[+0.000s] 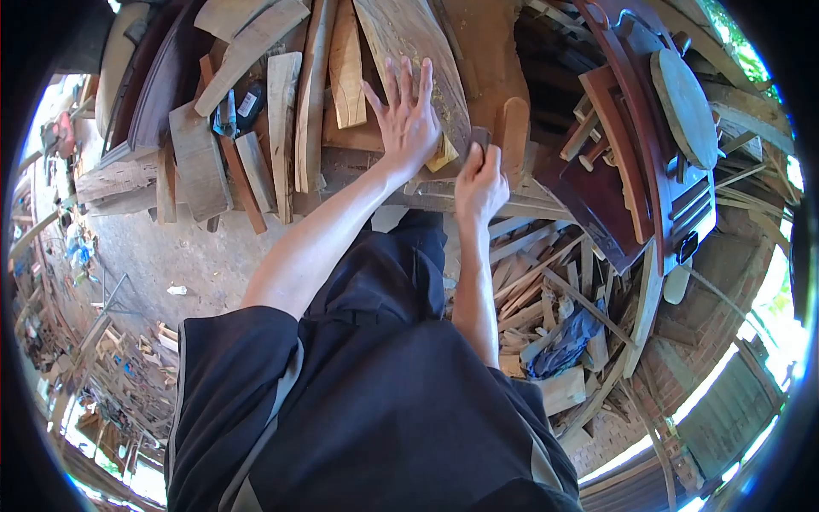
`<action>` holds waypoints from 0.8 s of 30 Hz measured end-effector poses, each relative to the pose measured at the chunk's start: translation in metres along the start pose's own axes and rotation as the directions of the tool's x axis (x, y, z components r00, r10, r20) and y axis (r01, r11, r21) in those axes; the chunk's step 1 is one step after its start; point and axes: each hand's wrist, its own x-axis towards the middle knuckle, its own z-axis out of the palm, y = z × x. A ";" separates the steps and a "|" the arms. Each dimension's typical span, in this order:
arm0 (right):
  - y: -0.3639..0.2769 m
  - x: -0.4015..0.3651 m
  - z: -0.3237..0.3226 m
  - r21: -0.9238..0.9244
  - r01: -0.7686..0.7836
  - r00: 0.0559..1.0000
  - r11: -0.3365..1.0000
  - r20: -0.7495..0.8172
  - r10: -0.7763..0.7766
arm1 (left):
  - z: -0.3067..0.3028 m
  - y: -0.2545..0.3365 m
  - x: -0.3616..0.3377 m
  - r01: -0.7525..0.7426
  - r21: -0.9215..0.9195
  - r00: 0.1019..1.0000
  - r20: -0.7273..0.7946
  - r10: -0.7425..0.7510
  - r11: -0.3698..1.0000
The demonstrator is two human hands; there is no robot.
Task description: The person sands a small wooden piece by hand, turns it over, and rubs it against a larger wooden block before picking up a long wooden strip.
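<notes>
Right now the curved plank [401,34] lies on the worktop [354,166] at about 12 o'clock in the view, its pale, rough face running from the top edge down toward the person. The left hand [408,119] lies flat on the plank's lower end, fingers [406,81] released and spread wide, palm on the wood. Just at 3 o'clock of it, the right hand [479,183] is clenched around a small dark block [480,136], whose top shows above the knuckles, close to the plank's edge; whether it touches I cannot tell. A yellowish offcut [444,158] sits between the two hands, and a round-topped wooden piece [514,128] stands at 1 o'clock of the right hand.

Loose boards [281,119] lie at 9 o'clock of the left hand, with a blue-and-black tool [232,113] among them. At 3 o'clock is a dark red furniture frame [636,145] bearing a round wooden disc [685,107]. A heap of scrap sticks [546,282] lies at 5 o'clock, with a dark blue cloth [567,341] on it, and the bare floor [171,247] is at 8 o'clock.
</notes>
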 end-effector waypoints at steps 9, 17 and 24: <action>0.009 -0.022 -0.015 0.111 0.010 0.979 0.994 0.200 -0.032 | -0.002 0.003 -0.002 0.004 -0.013 1.000 0.012 -0.004 1.000; -0.001 -0.014 -0.001 0.035 0.055 0.988 0.998 0.141 -0.059 | -0.002 0.002 -0.004 0.012 0.010 1.000 -0.002 -0.012 1.000; -0.005 0.010 0.008 -0.031 0.118 0.986 0.993 0.123 -0.113 | 0.000 0.002 -0.005 -0.011 0.004 1.000 0.019 0.011 1.000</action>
